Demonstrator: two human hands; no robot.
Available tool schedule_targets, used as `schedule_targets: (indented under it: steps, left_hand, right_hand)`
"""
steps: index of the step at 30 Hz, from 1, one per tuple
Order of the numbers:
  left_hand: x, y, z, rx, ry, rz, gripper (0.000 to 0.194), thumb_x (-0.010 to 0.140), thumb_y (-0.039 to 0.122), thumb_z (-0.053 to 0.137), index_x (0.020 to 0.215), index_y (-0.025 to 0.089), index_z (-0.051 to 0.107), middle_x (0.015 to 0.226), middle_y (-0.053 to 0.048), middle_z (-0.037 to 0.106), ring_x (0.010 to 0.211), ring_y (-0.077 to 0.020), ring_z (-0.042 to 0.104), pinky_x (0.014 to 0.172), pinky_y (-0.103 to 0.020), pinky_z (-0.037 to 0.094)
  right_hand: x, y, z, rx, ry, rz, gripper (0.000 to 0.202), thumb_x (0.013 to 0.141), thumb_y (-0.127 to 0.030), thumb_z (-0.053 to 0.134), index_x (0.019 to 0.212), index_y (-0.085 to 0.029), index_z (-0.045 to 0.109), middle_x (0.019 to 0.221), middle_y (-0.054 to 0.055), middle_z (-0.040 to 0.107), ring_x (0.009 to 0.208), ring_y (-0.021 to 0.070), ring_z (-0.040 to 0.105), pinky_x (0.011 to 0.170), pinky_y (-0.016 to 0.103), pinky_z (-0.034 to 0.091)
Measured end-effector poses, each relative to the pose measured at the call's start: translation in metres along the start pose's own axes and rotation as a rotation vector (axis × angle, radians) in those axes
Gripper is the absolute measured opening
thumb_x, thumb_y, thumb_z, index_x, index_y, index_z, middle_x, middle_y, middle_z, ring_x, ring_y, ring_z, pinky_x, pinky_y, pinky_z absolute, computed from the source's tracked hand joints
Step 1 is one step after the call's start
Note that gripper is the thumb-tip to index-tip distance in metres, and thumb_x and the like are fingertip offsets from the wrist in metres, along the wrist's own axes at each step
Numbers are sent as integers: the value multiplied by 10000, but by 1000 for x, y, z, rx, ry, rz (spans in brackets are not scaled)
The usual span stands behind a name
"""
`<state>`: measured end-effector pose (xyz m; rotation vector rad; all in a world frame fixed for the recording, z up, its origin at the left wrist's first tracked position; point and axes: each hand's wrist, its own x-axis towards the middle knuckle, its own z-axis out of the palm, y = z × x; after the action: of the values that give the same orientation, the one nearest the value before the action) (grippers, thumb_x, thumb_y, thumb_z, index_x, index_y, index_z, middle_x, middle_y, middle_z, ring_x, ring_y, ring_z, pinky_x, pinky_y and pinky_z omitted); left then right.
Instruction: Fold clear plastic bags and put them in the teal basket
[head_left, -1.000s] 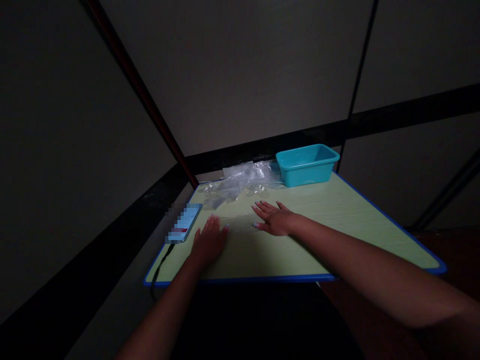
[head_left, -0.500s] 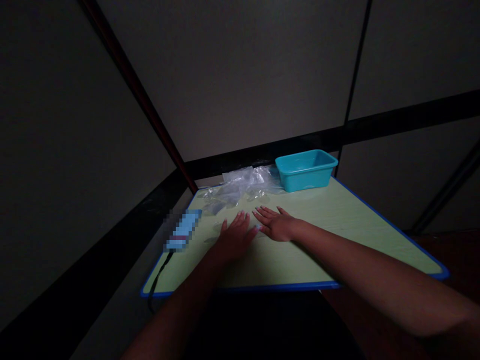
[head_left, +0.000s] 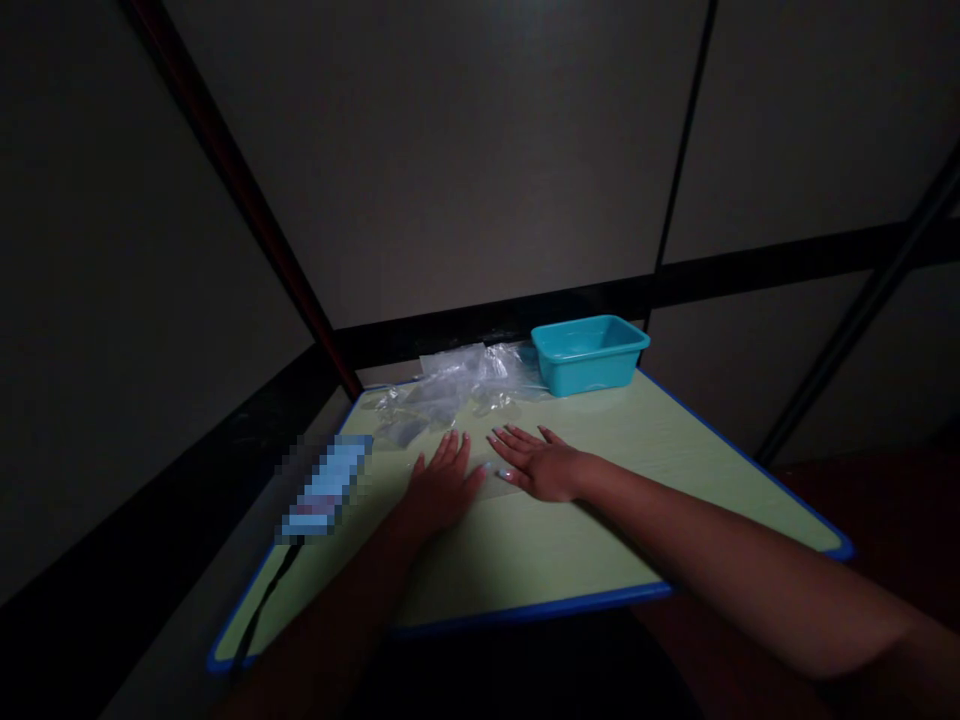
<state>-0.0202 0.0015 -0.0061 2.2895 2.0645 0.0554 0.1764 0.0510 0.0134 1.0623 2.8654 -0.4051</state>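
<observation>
Palm down on the pale green table [head_left: 570, 560], my left hand [head_left: 444, 482] has its fingers spread. My right hand [head_left: 546, 468] lies flat to the right of it, fingers stretched out and pointing left. A faint, see-through flat plastic piece [head_left: 496, 486] shows on the tabletop between the two thumbs and partly under the hands; its outline is hard to make out. Just beyond the fingertips is a loose heap of clear plastic bags [head_left: 450, 385]. Neither hand grips anything.
A turquoise plastic basket [head_left: 589, 375] stands at the table's back right, against the bags. At the left edge lies a phone-like device [head_left: 328, 488], blurred by pixels, with a black cable [head_left: 270, 600] running off the near edge. Walls [head_left: 480, 180] close in behind and left.
My hands have slid slightly apart, so a gap now shows between the thumbs. The camera view has shifted a little, moving the table left and down in the picture.
</observation>
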Motion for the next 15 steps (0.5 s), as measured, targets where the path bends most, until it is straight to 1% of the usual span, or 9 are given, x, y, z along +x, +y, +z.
schedule_targets:
  steps: [3, 6, 10, 13, 15]
  left_hand:
    - [-5, -12, 0, 12, -10, -109, 674, 900, 535, 213, 1440, 133, 190, 1506, -149, 138, 1392, -246, 109, 1070, -528, 193]
    - [-9, -18, 1, 20, -11, -221, 725, 887, 560, 222, 1442, 97, 171, 1505, -169, 110, 1390, -269, 105, 1068, -536, 196]
    - [-9, -21, 1, 4, 2, -231, 732, 888, 564, 216, 1441, 86, 170, 1500, -187, 109, 1387, -284, 116, 1058, -562, 195]
    - [-7, -24, -2, -19, 69, -238, 704, 898, 541, 221, 1443, 98, 168, 1499, -193, 108, 1388, -286, 106, 1055, -577, 180]
    - [-5, -24, -6, -48, 123, -199, 676, 901, 526, 246, 1444, 128, 181, 1506, -184, 88, 1390, -286, 82, 1050, -575, 187]
  right_hand:
    - [-2, 1, -3, -14, -19, 18, 631, 922, -508, 224, 1463, -231, 55, 1516, 41, 11, 1388, 234, -5, 1066, 579, 81]
    - [-4, 4, -8, -9, -52, 58, 679, 898, -558, 269, 1462, -249, 51, 1517, 45, -4, 1385, 254, -16, 1063, 581, 82]
    - [-8, 15, -17, 13, -120, 135, 864, 812, -678, 358, 1459, -233, -2, 1515, 74, -38, 1381, 273, -49, 1060, 586, 68]
    - [-11, 25, -24, 33, -133, 177, 1001, 730, -727, 448, 1460, -212, -3, 1510, 109, -64, 1376, 303, -56, 1053, 594, 61]
    - [-11, 33, -26, 37, -104, 187, 1034, 704, -738, 474, 1462, -214, 5, 1511, 111, -68, 1375, 311, -57, 1052, 597, 58]
